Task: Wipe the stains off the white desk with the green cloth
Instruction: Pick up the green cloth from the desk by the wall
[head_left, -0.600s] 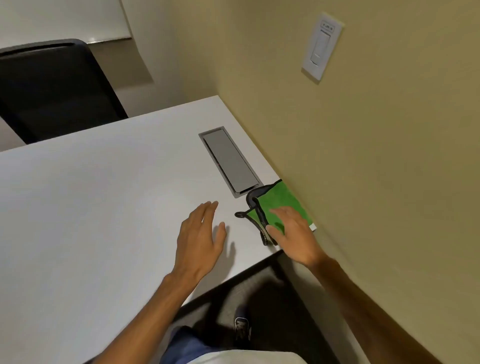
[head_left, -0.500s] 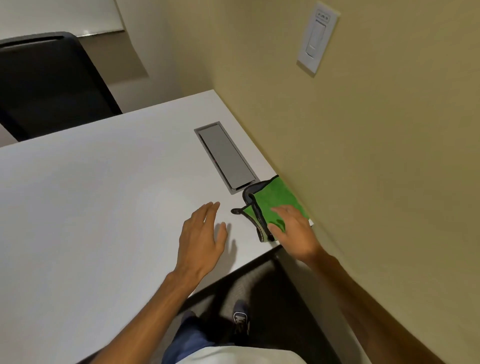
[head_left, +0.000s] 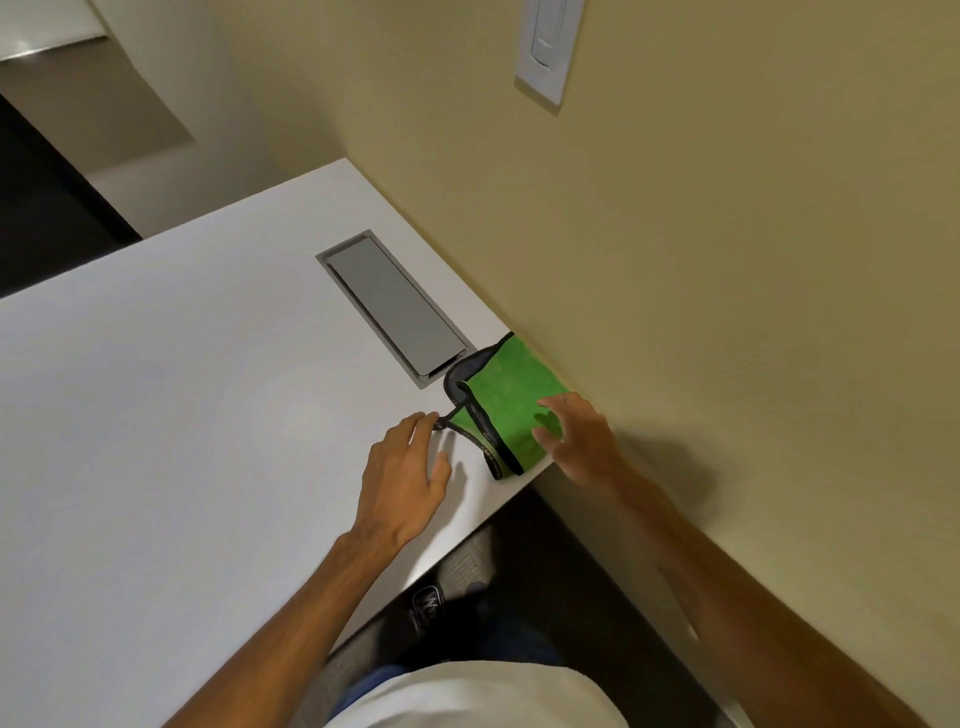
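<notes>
1. The green cloth (head_left: 506, 402) lies folded on the white desk (head_left: 156, 415), just beside the grey cable hatch (head_left: 392, 306) — against the wall.
2. Left hand (head_left: 405, 478) — fingers spread flat, fingertips touching the cloth's dark corner.
3. Right hand (head_left: 579, 434) hovers loosely open over the cloth's near edge.

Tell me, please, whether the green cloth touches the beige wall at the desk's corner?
Touching. The head view shows the green cloth with its far edge lying flush along the beige wall, with no strip of white desk between them.
</notes>
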